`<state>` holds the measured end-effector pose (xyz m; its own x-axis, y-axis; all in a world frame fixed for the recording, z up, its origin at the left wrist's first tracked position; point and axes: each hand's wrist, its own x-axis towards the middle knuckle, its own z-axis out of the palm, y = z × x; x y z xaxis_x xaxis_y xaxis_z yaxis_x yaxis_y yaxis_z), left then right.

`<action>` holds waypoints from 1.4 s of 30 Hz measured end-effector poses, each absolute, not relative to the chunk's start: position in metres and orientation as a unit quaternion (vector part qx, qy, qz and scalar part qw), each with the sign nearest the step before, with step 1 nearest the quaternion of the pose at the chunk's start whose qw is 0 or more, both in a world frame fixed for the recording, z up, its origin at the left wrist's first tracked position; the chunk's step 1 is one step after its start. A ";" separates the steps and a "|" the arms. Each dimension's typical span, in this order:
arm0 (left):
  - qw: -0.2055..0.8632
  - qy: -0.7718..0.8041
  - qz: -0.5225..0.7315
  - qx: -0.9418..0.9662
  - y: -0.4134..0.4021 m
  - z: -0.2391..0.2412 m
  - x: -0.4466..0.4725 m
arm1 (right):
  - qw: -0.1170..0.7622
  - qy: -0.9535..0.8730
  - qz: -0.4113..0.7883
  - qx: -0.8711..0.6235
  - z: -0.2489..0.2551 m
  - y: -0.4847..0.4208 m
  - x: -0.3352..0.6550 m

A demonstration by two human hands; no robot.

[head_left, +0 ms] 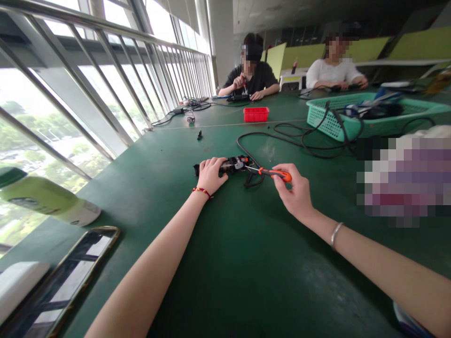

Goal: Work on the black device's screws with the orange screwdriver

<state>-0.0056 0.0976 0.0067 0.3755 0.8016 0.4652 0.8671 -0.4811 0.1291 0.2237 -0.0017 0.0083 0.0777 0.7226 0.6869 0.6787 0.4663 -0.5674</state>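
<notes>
A black corded device (230,165), its housing partly opened so that metal and orange parts show, lies on the green table (225,263). My left hand (212,172) is wrapped over its left half and presses it to the tabletop, hiding that part. In my right hand (294,190) is an orange-and-black screwdriver (276,174), gripped by the handle. Its shaft points left, and the tip meets the exposed right end of the device. Which part the tip touches is too small to tell. A black cable (243,137) runs from the device's right end.
A red bin (256,114) and a small black part (199,135) lie beyond my hands. At right stands a green basket (340,126) with cables. A bottle (49,197) and a phone (77,277) are at left, beside the railing (116,37). Two people sit across the table.
</notes>
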 end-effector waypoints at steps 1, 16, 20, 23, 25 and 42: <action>0.067 -0.505 -0.240 -0.826 0.098 0.007 -0.006 | 0.522 -0.675 0.024 -0.521 0.009 -0.002 0.224; 0.056 -0.503 -0.242 -0.827 0.098 0.007 -0.007 | 0.551 -0.669 0.076 -0.493 0.008 -0.001 0.223; 0.050 -0.504 -0.243 -0.827 0.098 0.008 -0.007 | 0.568 -0.667 0.041 -0.480 0.008 -0.001 0.223; 0.045 -0.507 -0.240 -0.827 0.097 0.009 -0.007 | 0.589 -0.666 0.000 -0.457 0.008 0.001 0.223; 0.041 -0.506 -0.239 -0.828 0.097 0.009 -0.007 | 0.587 -0.667 0.002 -0.458 0.008 0.000 0.223; 0.039 -0.498 -0.236 -0.834 0.095 0.010 -0.007 | 0.553 -0.688 0.024 -0.470 0.010 -0.004 0.220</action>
